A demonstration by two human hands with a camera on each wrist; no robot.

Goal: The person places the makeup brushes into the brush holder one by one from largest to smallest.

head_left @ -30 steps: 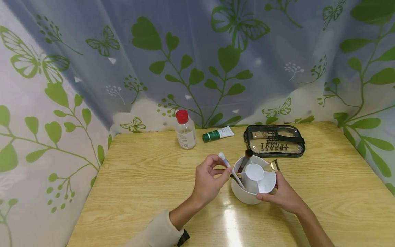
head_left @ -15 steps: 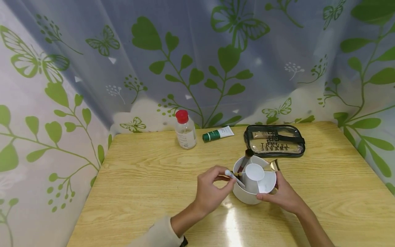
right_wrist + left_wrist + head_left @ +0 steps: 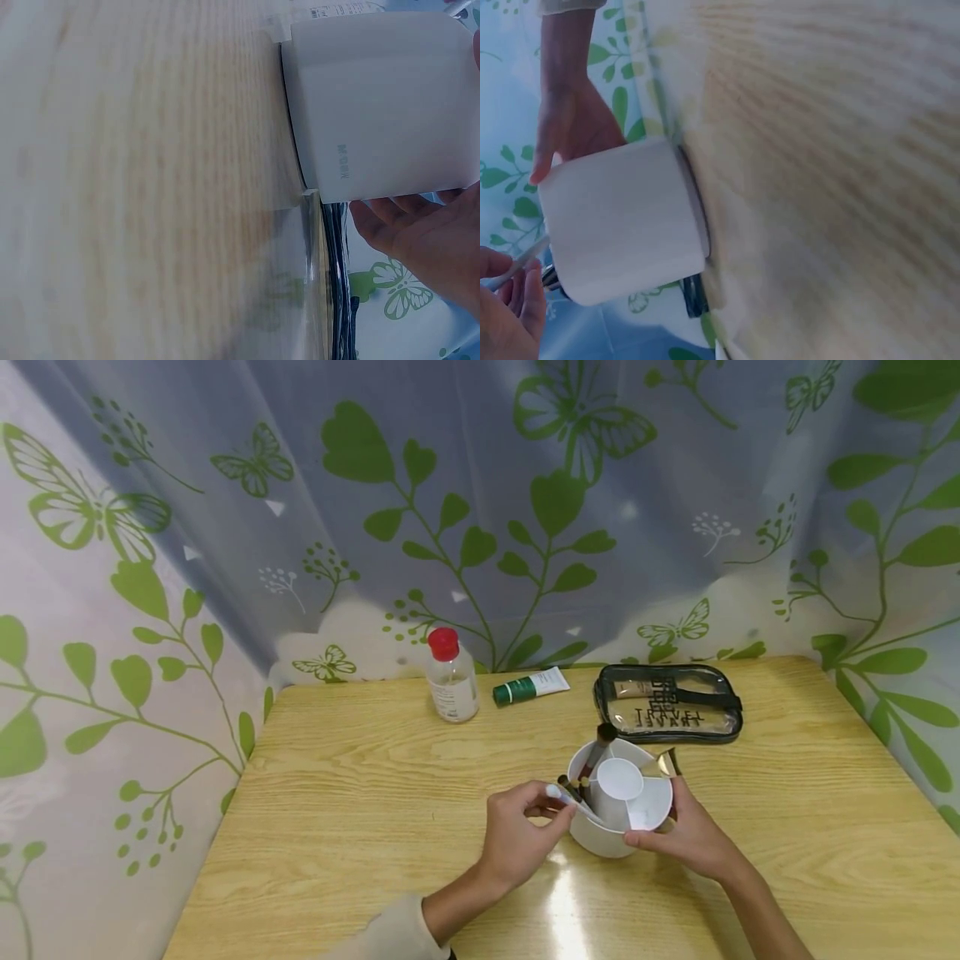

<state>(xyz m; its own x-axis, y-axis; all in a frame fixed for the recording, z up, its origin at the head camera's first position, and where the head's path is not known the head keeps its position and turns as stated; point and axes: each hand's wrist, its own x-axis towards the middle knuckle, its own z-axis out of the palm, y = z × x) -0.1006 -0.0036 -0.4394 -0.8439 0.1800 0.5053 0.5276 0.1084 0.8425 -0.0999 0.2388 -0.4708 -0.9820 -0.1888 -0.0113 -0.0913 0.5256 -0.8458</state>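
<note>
My left hand [image 3: 521, 831] pinches a slim white stick [image 3: 562, 796] with a pale tip between thumb and fingers. The stick leans low over the left rim of a round white divided organizer [image 3: 606, 843], its lower end inside a compartment. Around the organizer's right side my right hand [image 3: 693, 835] grips, thumb at the front. A dark-bristled makeup brush [image 3: 604, 734] stands in the back compartment, and a flat gold brush [image 3: 666, 763] leans at the right. More dark and gold brush ends sit beside the stick. The left wrist view shows the organizer's plain wall [image 3: 630, 221].
Behind the organizer lies a clear black-edged travel pouch [image 3: 667, 703] with a tube inside. A green and white tube [image 3: 531, 686] and a red-capped bottle [image 3: 452, 685] are near the back edge. A patterned curtain [image 3: 465, 510] hangs beyond the wooden table [image 3: 360, 793].
My left hand has moved slightly down and right, tilting the stick lower toward the organizer's rim. Dark and gold brush ends beside it now show more. The right hand has stayed put.
</note>
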